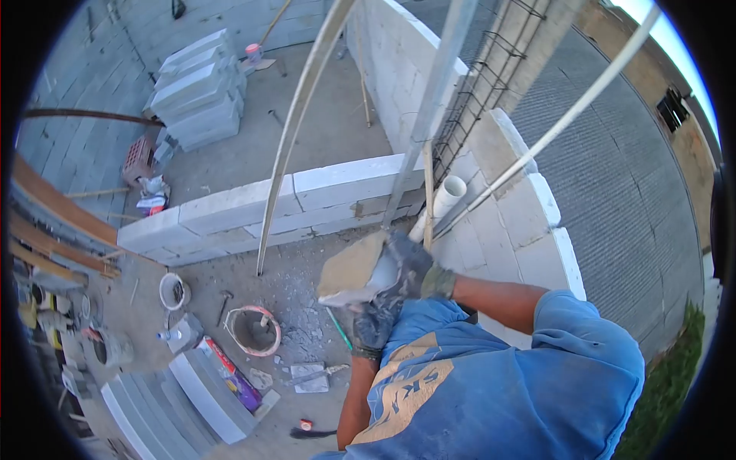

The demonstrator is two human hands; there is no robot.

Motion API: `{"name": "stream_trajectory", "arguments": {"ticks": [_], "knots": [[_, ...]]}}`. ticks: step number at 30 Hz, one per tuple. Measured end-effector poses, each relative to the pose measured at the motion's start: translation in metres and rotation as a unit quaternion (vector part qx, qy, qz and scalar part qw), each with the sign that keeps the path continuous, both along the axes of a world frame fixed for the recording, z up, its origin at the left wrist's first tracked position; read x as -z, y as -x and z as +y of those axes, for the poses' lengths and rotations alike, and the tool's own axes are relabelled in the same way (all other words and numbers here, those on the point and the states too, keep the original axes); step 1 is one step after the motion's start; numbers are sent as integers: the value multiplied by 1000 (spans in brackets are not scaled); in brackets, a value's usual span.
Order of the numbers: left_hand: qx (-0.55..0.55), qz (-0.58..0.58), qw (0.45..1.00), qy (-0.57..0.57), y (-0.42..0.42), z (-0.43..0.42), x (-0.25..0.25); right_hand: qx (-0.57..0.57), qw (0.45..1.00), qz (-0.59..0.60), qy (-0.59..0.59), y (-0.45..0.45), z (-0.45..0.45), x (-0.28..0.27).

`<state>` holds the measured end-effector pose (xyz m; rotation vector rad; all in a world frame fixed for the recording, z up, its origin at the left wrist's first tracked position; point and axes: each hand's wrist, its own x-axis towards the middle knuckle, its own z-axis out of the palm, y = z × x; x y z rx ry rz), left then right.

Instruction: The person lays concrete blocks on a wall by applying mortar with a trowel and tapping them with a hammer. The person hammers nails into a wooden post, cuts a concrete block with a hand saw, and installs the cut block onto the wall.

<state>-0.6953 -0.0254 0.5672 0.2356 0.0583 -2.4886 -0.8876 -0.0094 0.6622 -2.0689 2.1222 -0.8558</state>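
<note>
A short, pale concrete block [353, 270] with a tan upper face is held up in front of my body. My right hand [410, 263], in a dark, dirty work glove, is closed on its near right side. My left hand [372, 326], gloved too, supports the block from its lower edge. Some fingertips are hidden by the block and the gloves. Below the block, a green pencil-like stick [339, 330] lies near my left hand. A bucket with a pinkish rim [277, 335] stands on the floor to the left.
A low block wall [238, 207] runs ahead, meeting a wall [529, 222] on the right. A leaning metal strip [295, 115], an upright post [433, 84] and a white pipe [452, 186] stand close by. Stacked blocks [165, 406], a hammer [224, 307] and a white bucket [172, 291] are at left.
</note>
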Motion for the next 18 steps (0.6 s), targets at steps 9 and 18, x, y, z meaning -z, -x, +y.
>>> {"name": "stream_trajectory", "arguments": {"ticks": [9, 18], "knots": [[152, -314, 930, 118, -35, -9, 58, 151, 982, 62, -96, 278, 12, -176], [10, -568, 821, -60, -127, -12, 121, 124, 930, 203, -282, 479, -141, -88]]}}
